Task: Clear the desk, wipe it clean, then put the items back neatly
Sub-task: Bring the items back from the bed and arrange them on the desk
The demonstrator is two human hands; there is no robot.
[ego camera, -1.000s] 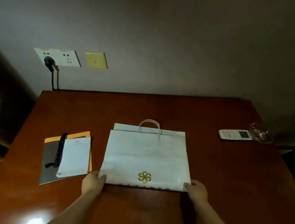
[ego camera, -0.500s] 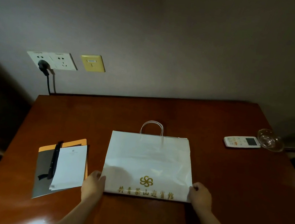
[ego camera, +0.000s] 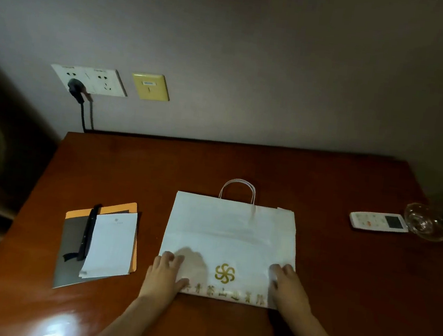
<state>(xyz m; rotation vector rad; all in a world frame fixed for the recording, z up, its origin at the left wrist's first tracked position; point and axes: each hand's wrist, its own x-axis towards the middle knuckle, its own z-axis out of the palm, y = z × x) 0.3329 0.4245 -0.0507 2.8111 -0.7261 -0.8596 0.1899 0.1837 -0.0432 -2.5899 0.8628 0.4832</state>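
A white paper bag lies flat in the middle of the dark red-brown desk, with its twisted handles pointing to 12 o'clock, toward the wall. A gold flower-shaped logo and a line of gold characters are printed near its edge at 6 o'clock.

The left hand rests on the bag's corner at 7 o'clock. Its fingers are spread flat on top of the paper and the thumb lies along the near edge; they press on the bag and do not close around it. The right hand rests on the corner at 5 o'clock in the same way, palm down, fingers stretched out on the paper. Whether the thumb goes under the edge I cannot tell.

At 9 o'clock from the bag, just beside the left hand but not touching it, lies a small stack: an orange folder at the bottom, a grey sheet on it, then a white notepad, and a black pen lying lengthwise between grey sheet and notepad.

At 2 o'clock, well apart from the bag near the desk's right edge, lies a white remote control with a small dark screen. A clear glass dish touches its right end.

On the wall at 11 o'clock there is a white double socket with a black plug in it, whose cable hangs down behind the desk. Next to it is a yellow wall plate. A bright reflection of light shows on the desk surface at 7 o'clock, near the left forearm.
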